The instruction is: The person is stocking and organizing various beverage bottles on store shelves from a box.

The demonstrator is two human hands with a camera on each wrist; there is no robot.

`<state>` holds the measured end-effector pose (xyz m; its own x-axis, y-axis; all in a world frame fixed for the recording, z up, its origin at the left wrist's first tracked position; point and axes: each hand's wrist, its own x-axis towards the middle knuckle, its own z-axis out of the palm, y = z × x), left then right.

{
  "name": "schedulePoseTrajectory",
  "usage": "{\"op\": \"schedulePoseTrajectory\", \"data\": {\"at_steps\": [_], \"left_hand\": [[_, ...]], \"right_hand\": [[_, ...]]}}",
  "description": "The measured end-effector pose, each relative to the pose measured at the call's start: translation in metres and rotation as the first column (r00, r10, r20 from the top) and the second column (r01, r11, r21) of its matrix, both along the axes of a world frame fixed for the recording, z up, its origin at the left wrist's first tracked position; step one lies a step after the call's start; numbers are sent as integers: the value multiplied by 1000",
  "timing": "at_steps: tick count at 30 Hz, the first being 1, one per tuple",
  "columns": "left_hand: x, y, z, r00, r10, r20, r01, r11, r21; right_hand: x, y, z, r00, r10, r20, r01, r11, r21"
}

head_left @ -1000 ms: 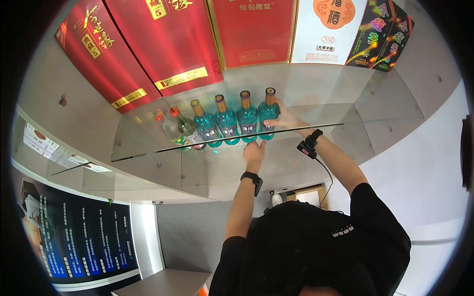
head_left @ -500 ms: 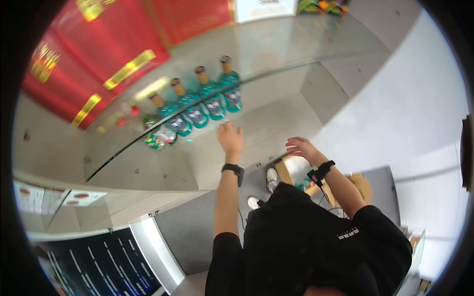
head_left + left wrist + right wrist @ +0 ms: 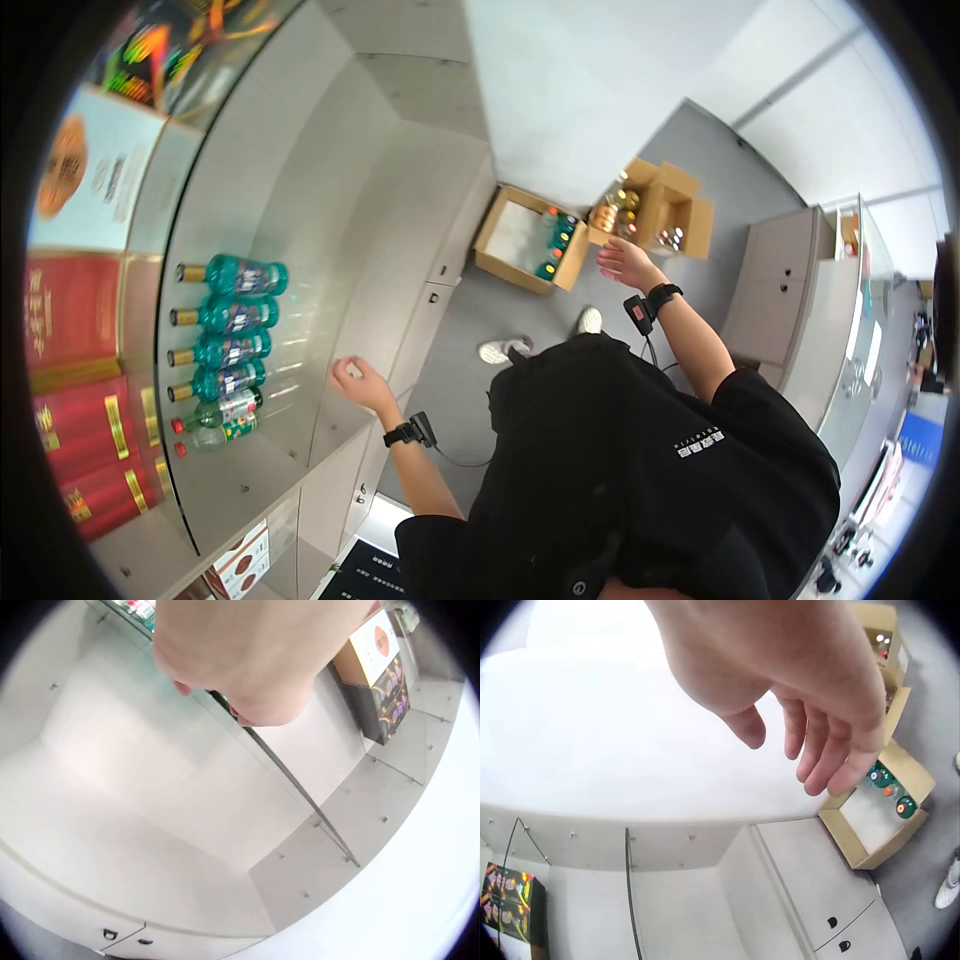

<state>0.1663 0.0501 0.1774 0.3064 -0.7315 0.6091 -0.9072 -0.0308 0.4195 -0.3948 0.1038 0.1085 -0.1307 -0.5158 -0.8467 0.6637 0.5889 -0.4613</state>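
My left hand (image 3: pixel 362 385) hangs with loosely curled fingers in front of the glass shelf (image 3: pixel 185 480), holding nothing. A row of teal bottles (image 3: pixel 240 313) with gold necks stands on that shelf. Two red-capped bottles (image 3: pixel 225 432), one green and one clear, continue the row. My right hand (image 3: pixel 628 262) is held out over the floor, its fingers relaxed and nothing in them, as the right wrist view also shows. Near it in the head view is an opened cardboard box (image 3: pixel 512 272) with several teal bottles (image 3: pixel 560 240) along one side.
A second carton (image 3: pixel 697 212) beside the first holds several bottles with gold, clear and red parts. Red gift boxes (image 3: pixel 75 310) and a white box (image 3: pixel 105 175) stand behind the glass shelf. A grey cabinet (image 3: pixel 765 290) stands at right, and shoes (image 3: pixel 590 320) show on the floor.
The right hand has let go of the end teal bottle on the shelf. Both hands have drawn back from the row, and the view has swung right toward the floor cartons.
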Motion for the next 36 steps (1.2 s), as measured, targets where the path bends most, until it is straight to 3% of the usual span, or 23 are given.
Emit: {"op": "schedulePoseTrajectory", "data": {"at_steps": [1, 3, 5, 7, 8, 9, 12, 15, 18, 21, 26, 30, 33, 34, 35, 36], "left_hand": [[-10, 22, -16, 990, 66, -121, -50, 990, 132], [-43, 66, -47, 995, 26, 99, -49, 971, 233], [-57, 106, -116, 992, 47, -118, 22, 850, 526], [-87, 143, -154, 984, 95, -150, 42, 698, 715], [-83, 163, -180, 994, -107, 31, 34, 553, 832], [-81, 179, -209, 931, -325, 164, -19, 405, 914], [-89, 205, -261, 948, -288, -137, 207, 228, 951], [-110, 214, -236, 834, -367, -413, 536, 361, 763], [-129, 180, -258, 885, 101, -454, 439, 140, 888], [-171, 131, -244, 951, -17, -310, 310, 83, 947], [-264, 57, -277, 958, -24, -286, 287, 12, 958], [-336, 21, -339, 943, -65, -327, 320, -107, 941], [-372, -5, -387, 944, -147, -297, 282, -115, 953], [-382, -11, -408, 942, -180, -283, 266, -115, 957], [-391, -19, -425, 939, -196, -283, 270, -91, 959], [-397, -21, -439, 936, -214, -281, 270, -81, 960]], "right_hand": [[-10, 15, -1, 1000, -25, 18, 24, 1000, 12], [-45, 45, -6, 997, -59, 56, 58, 998, 20], [-71, 74, -11, 989, -121, 84, 119, 992, 35], [-101, 97, -8, 977, -196, 86, 191, 980, 60], [-118, 110, -18, 964, -250, 94, 242, 966, 86], [-130, 120, -22, 955, -282, 91, 269, 954, 131], [-156, 122, -17, 939, -340, 53, 321, 921, 220], [-174, 117, -33, 944, -320, 78, 302, 935, 185], [-172, 97, -33, 952, -300, 67, 280, 936, 214], [-160, 69, -34, 960, -272, 70, 248, 937, 246], [-131, 35, -74, 942, -290, 167, 241, 935, 261], [-89, 23, -123, 909, -358, 214, 267, 895, 358], [-66, 24, -160, 873, -421, 245, 315, 872, 374], [-62, 37, -180, 829, -449, 333, 332, 874, 355], [-57, 35, -184, 891, -384, 243, 254, 865, 433], [-55, 40, -190, 880, -396, 261, 247, 852, 462]]}}
